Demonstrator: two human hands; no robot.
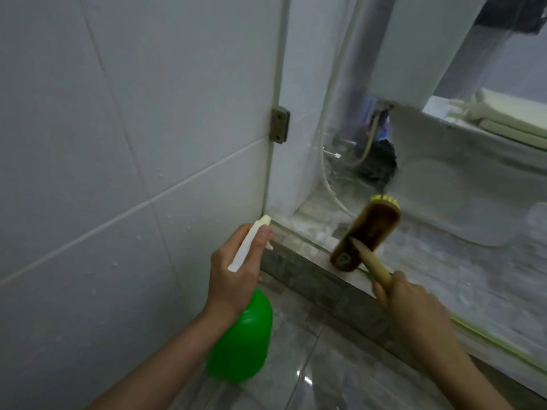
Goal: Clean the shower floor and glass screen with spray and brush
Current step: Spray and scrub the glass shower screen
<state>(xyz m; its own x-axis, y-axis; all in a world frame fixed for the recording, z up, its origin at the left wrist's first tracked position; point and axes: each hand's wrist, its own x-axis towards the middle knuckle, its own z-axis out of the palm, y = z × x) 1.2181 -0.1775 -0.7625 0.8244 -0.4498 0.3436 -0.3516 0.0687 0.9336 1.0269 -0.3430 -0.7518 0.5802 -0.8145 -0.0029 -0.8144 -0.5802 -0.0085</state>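
Two bare forearms reach in from the bottom edge, one from each side. One left hand (pixel 233 270) grips the neck of the single spray bottle (pixel 245 341), its fingers (pixel 262 235) curled round the white trigger head with one digit lying along its side. The green body hangs below the wrist, above the grey glossy floor (pixel 319 359). The nozzle points at the corner where the white tiled wall (pixel 118 128) meets the foot of the glass screen (pixel 319 69).

One right hand (pixel 414 303) holds the single brush (pixel 367 232), its fingers (pixel 380 294) wrapped tightly round the pale wooden handle. The brown brush head is tilted, its lower end resting on top of the grey stone kerb (pixel 307 279) and its length lying against the bottom of the glass. Yellow-green bristles show at its far end.

That kerb runs diagonally from the wall corner toward the lower right and carries the glass, with a yellow-green strip along the lower edge of the glass on the right. One metal bracket (pixel 280 125) fixes the glass edge to the wall, well above the nozzle. Small water drops dot the wall tiles near the corner.

Through the glass, one white toilet (pixel 461 184) stands on a pale wet-looking floor, and a thin pale hose (pixel 327 173) trails down beside it; the dark shapes behind it are too blurred to name.
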